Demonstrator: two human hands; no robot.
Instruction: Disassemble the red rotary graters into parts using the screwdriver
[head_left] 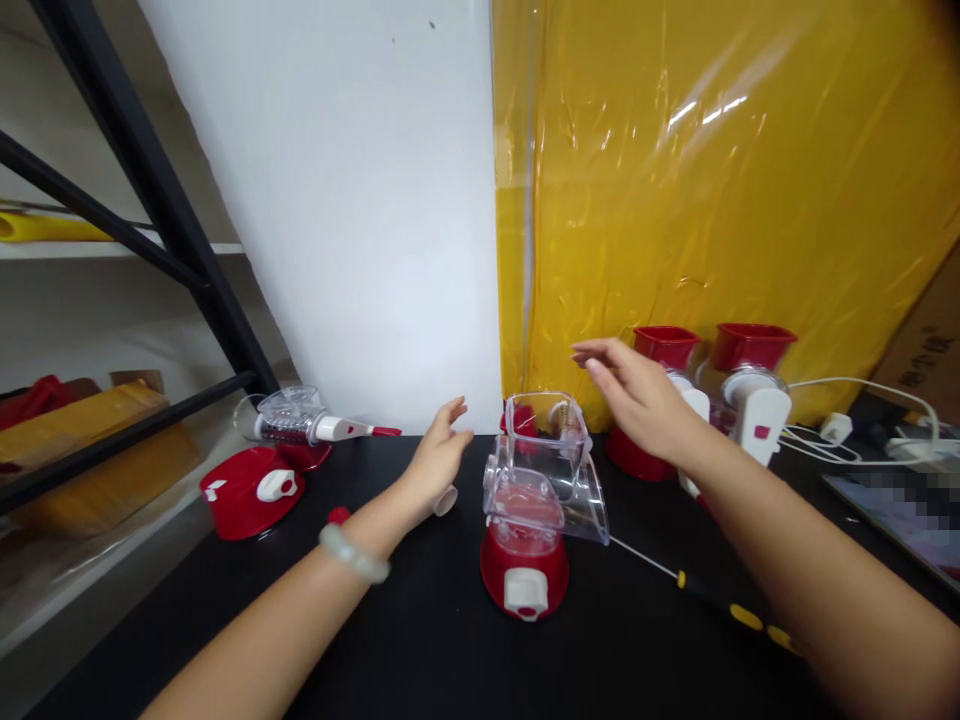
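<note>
My left hand [441, 455] is raised over the black table with nothing in it, fingers and thumb apart. Beneath its wrist a small pale round part [445, 501] shows, mostly hidden. My right hand [634, 392] hovers, also holding nothing, its fingers stretched out to the left, in front of the assembled rotary graters. Between the hands stands a red grater base [491, 575] with a white lever [525, 592] at its front. A clear plastic grater housing [592, 505] rests on or just behind that base; the exact contact is unclear.
On the left are another red base [240, 495] and a grater with a clear body [289, 410]. Two red-hoppered graters [756, 348] stand at the right rear. A black-and-yellow screwdriver [705, 592] lies near my right forearm, with a tablet [892, 520] and white cables [825, 455] beyond.
</note>
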